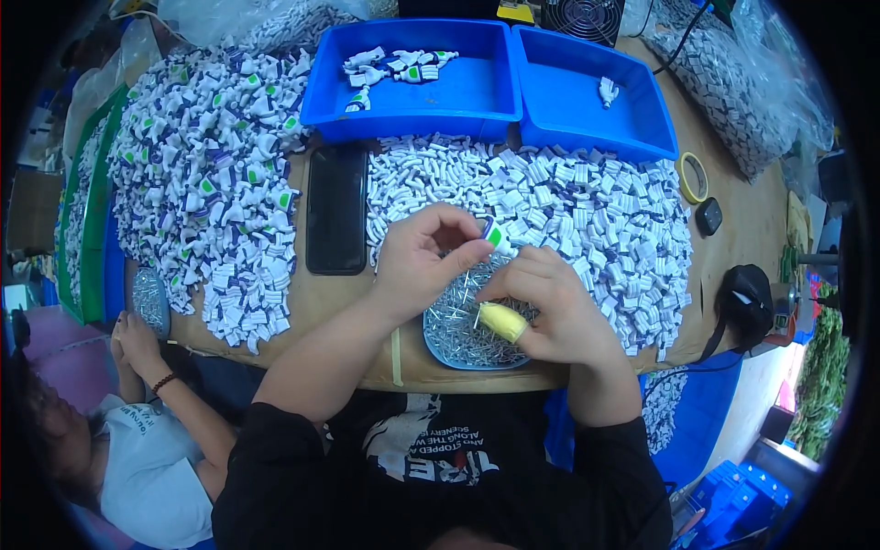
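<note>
My left hand [428, 252] pinches a small white plastic piece [495, 236] with a green patch and a purple edge between thumb and fingertips. Close beside it, my right hand [556, 302] has a yellow cover [503, 323] on its thumb. Thumb and index finger are drawn together, and a thin metal pin [477, 316] shows at their tips. Both hands hover over a blue tray [431, 344] filled with loose metal pins [463, 335]. Beyond my hands spreads a heap of small white and purple plastic parts [550, 197].
Two blue bins [412, 124] [596, 133] at the back hold a few white pieces. A black phone [336, 211] lies left of the heap; another pile of pieces [215, 183] lies farther left. A tape roll [694, 177] and black pouch [744, 307] are at right. A co-worker [147, 458] sits at left.
</note>
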A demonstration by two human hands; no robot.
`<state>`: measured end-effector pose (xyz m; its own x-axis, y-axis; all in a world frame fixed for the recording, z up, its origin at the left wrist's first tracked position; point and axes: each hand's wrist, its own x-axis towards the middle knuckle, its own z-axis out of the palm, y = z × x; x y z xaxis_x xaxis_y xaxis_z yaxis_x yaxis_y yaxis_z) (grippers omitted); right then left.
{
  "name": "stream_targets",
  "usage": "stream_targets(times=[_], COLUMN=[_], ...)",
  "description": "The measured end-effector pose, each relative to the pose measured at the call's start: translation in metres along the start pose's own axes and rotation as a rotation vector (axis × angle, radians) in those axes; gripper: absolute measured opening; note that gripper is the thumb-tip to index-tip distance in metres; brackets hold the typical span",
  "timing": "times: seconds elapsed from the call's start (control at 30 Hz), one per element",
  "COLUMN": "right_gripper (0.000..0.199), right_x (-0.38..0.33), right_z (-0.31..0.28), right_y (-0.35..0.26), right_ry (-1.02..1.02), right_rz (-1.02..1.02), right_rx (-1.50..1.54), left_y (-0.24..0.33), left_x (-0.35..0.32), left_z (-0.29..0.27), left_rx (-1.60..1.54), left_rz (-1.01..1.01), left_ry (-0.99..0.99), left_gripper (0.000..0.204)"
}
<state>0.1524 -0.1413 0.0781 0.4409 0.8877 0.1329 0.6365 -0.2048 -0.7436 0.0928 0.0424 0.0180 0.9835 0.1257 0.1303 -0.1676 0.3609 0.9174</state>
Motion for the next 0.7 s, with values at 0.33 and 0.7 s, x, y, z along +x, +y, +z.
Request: stream_targets(times=[0.33,0.7], right_gripper=[0.016,0.017], right_x=[0.0006,-0.0048], right_z=[0.0009,-0.0001], right_y=[0.0010,0.0053], right_ry=[0.066,0.039], right_rz=[0.045,0.275], right_rx=[0.145,0.674], left_y=[0.0029,0.0044], left_x=[0.0001,-0.0002], left_z=[0.0043,0.0026], left_rx=[0.158,0.170], left_rz=[0.056,0.048], left_ry=[-0.026,-0.065], left_gripper=[0.017,0.018])
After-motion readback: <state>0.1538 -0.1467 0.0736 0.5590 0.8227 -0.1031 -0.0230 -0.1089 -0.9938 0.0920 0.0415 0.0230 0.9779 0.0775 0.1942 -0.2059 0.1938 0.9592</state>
